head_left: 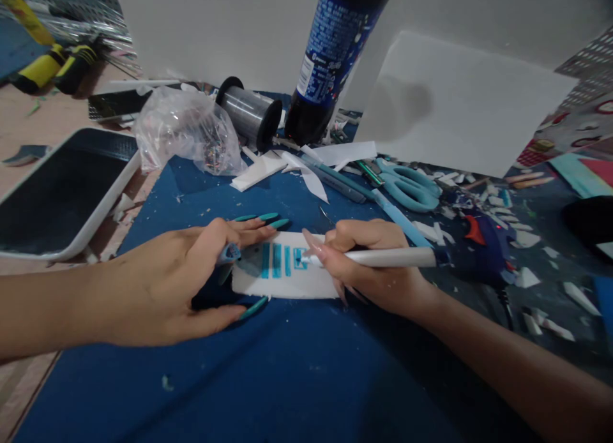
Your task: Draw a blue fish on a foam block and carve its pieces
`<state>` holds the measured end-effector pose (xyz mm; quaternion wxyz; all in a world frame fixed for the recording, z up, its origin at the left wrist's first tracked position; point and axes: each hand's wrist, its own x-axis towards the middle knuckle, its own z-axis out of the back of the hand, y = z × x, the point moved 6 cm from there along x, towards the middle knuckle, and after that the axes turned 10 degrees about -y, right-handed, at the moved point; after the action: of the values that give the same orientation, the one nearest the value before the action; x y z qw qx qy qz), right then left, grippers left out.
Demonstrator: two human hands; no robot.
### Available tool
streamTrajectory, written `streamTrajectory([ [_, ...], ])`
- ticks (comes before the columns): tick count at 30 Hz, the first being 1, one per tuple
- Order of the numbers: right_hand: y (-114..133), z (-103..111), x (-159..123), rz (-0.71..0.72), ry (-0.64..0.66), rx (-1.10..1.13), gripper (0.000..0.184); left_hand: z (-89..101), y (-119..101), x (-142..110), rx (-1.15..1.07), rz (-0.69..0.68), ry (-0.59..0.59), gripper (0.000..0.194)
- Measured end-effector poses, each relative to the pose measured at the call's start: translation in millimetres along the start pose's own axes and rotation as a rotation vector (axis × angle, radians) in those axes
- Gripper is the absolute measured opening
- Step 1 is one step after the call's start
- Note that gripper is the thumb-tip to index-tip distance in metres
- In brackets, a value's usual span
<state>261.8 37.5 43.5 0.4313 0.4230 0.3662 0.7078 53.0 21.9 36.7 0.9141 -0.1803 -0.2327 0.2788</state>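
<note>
A small white foam-like piece (287, 288) lies flat on the blue mat, with teal bars and a small square outline drawn on it. My right hand (378, 264) is closed round a white marker (393, 258), its tip touching the piece at the square. My left hand (177, 283) steadies the piece's left end, thumb below and fingertips along the top edge. Tucked in its curled fingers is a blue marker cap (230, 253), open end showing. Both hands have long nails, teal on the left.
Beyond the hands lie paper strips (306, 175), light-blue scissors (412, 186), a wire spool (249, 114), a plastic bag (191, 130) and a dark bottle (330, 53). A glue gun (483, 245) sits right among white scraps. A white-rimmed tray (79, 239) is left.
</note>
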Motion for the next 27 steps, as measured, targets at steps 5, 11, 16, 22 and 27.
streamTrajectory([
  [5,-4.1,2.4,-0.4,-0.07,-0.039,-0.038,0.043,0.7,-0.5,-0.5,0.026,-0.014,-0.013,0.035],
  [11,-2.2,2.0,1.1,-0.051,-0.052,-0.017,0.044,1.2,0.4,-3.1,0.09,-0.046,0.018,0.041],
  [16,-0.3,-2.2,2.4,-0.041,0.06,0.014,0.045,1.4,-1.2,-1.9,0.07,-0.056,-0.02,0.036],
  [22,0.0,1.8,1.6,-0.025,0.027,-0.036,0.046,1.5,0.1,-4.9,0.048,-0.04,-0.005,0.038],
  [27,1.5,-1.2,0.4,-0.035,0.066,0.005,0.044,-0.9,1.7,-6.0,-0.004,-0.005,0.027,0.038],
])
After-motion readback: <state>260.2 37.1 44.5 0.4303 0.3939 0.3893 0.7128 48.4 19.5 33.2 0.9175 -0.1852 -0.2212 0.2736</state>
